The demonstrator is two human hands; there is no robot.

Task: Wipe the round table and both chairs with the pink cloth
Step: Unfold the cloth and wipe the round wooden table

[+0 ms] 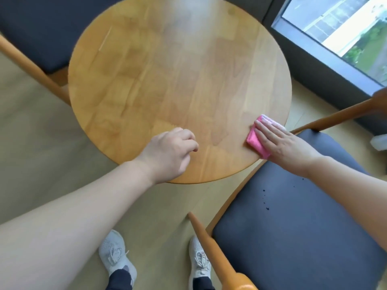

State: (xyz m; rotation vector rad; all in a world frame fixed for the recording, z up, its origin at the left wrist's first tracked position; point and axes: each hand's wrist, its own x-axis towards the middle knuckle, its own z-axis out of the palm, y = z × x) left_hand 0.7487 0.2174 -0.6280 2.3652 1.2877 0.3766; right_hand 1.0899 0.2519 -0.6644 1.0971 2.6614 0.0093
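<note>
The round wooden table (178, 80) fills the middle of the view. A folded pink cloth (254, 141) lies on its near right edge, and my right hand (282, 143) presses flat on it with straight fingers. My left hand (171, 149) rests at the table's near edge with its fingers curled under, holding nothing. One chair with a dark grey seat (293, 227) and wooden frame stands at the lower right, with small dark crumbs on its cushion. The second chair (35, 32) stands at the upper left, partly under the table.
A window (345, 32) with a dark frame runs along the upper right. A wooden chair armrest (209, 243) juts toward my feet at the bottom. Light wood floor (41, 132) lies to the left. A white object (380, 142) shows at the right edge.
</note>
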